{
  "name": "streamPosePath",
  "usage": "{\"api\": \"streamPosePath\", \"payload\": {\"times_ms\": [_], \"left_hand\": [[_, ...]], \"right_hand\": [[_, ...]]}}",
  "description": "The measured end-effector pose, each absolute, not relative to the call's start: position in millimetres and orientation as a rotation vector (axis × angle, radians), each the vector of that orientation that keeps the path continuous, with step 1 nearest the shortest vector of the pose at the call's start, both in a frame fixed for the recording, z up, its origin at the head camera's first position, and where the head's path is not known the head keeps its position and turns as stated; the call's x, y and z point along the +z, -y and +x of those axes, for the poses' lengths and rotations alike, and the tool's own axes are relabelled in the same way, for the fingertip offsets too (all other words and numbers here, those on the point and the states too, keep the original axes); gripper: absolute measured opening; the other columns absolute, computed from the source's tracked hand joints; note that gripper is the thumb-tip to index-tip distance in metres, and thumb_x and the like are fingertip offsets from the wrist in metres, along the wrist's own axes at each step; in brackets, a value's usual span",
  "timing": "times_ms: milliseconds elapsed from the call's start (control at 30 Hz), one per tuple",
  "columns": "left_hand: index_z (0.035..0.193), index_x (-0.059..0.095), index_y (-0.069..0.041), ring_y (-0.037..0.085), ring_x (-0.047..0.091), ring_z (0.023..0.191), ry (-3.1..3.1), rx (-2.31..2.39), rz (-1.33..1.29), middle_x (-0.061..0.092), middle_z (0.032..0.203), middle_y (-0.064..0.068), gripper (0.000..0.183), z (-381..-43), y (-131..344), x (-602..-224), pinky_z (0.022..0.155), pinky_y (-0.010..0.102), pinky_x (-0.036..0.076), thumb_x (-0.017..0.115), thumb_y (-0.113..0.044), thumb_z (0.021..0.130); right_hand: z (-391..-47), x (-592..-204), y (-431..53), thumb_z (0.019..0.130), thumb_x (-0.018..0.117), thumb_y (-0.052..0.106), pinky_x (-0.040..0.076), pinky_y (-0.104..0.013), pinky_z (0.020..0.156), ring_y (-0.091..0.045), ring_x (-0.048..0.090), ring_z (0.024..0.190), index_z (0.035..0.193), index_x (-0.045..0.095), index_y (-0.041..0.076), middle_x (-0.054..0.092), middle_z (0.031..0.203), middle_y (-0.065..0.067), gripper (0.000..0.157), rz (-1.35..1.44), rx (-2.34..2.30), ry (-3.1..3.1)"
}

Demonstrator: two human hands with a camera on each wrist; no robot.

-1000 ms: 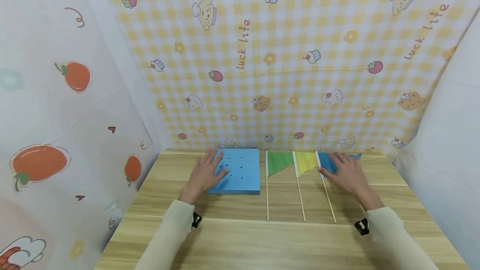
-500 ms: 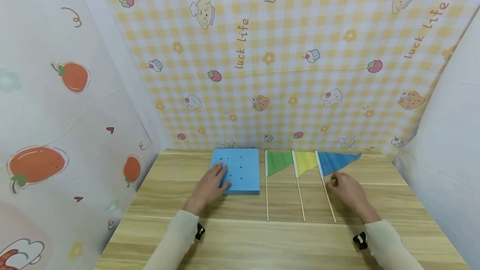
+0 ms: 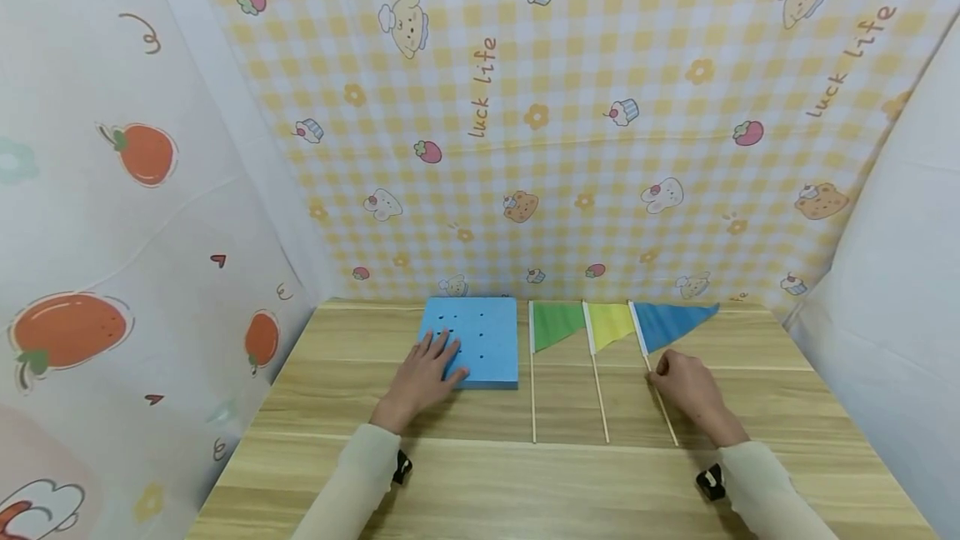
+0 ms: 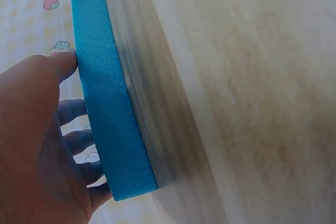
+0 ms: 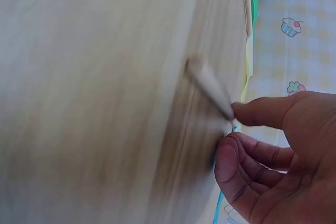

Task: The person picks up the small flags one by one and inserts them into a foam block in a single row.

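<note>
My left hand (image 3: pixel 423 373) rests with spread fingers on the front left part of a light blue square block (image 3: pixel 495 348) dotted with small holes. In the left wrist view the fingers lie over the far face of the block (image 4: pixel 105 93), its thick side turned to the camera. On the right, a blue pennant flag (image 3: pixel 667 325) lies on the table, and my right hand (image 3: pixel 690 390) pinches its thin wooden stick just below the cloth. The right wrist view shows thumb and fingertips at the stick (image 5: pixel 210 85), whose end points toward the camera, blurred.
Between block and blue flag lie a green pennant flag (image 3: pixel 555 325) and a yellow one (image 3: pixel 609 327), sticks toward me. The wooden table (image 3: pixel 525 490) ends at a checked cloth wall (image 3: pixel 570 65). More cloth hangs on the left (image 3: pixel 187 232) and right (image 3: pixel 900 273).
My right hand has come down from the blue cloth to its stick and now pinches it; the stick's near end has shifted slightly right. My left hand has slid toward me and right on the block.
</note>
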State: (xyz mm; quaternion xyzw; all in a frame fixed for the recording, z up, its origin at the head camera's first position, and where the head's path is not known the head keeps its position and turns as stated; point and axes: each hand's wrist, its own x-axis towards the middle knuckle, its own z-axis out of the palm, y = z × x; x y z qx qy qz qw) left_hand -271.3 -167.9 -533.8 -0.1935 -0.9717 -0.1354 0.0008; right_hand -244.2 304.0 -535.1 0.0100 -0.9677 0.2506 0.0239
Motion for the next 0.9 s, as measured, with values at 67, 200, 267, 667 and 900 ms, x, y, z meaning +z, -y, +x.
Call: {"api": "streamPosePath", "payload": {"times_ms": [67,200,267,667,900], "left_hand": [[0.163,0.045,-0.011,0.046,0.024,0.163,3.062,-0.415,-0.604,0.032,0.174,0.018,0.065,-272.0,167.4,-534.4,0.130,0.064,0.026,0.054,-0.048,0.111],[0.164,0.045,-0.010,0.041,0.025,0.164,3.071,-0.425,-0.607,0.031,0.174,0.019,0.067,-272.0,166.4,-533.7,0.131,0.063,0.024,0.053,-0.049,0.111],[0.163,0.045,-0.009,0.039,0.025,0.164,3.074,-0.441,-0.608,0.031,0.174,0.019,0.067,-271.9,165.9,-533.1,0.132,0.062,0.023,0.053,-0.050,0.111],[0.164,0.044,-0.008,0.040,0.027,0.163,3.067,-0.422,-0.612,0.032,0.174,0.016,0.069,-272.0,164.9,-533.9,0.131,0.064,0.024,0.054,-0.051,0.110],[0.164,0.043,-0.010,0.040,0.026,0.163,3.067,-0.416,-0.617,0.033,0.174,0.015,0.070,-272.2,164.4,-533.8,0.130,0.065,0.024,0.054,-0.052,0.110]], "right_hand": [[-244.7,-535.6,-302.8,0.095,0.072,0.015,0.039,-0.030,0.052,-0.018,0.051,0.058,0.080,0.062,0.004,0.060,0.069,-0.006,0.021,0.004,0.793,3.001],[-245.7,-533.5,-300.4,0.094,0.072,0.017,0.039,-0.029,0.050,-0.016,0.050,0.053,0.070,0.059,0.008,0.054,0.061,-0.002,0.028,-0.043,0.820,3.020],[-246.5,-531.9,-299.1,0.093,0.072,0.017,0.040,-0.029,0.048,-0.015,0.049,0.050,0.063,0.057,0.010,0.052,0.056,0.000,0.034,-0.066,0.837,3.038],[-248.6,-524.2,-293.4,0.089,0.068,0.007,0.047,-0.028,0.045,-0.016,0.060,0.042,0.053,0.056,0.010,0.061,0.049,-0.003,0.038,-0.141,0.965,3.068],[-250.3,-527.2,-295.2,0.089,0.069,0.010,0.047,-0.025,0.045,-0.013,0.061,0.044,0.055,0.058,0.010,0.062,0.051,-0.002,0.035,-0.164,1.012,3.076]]}}
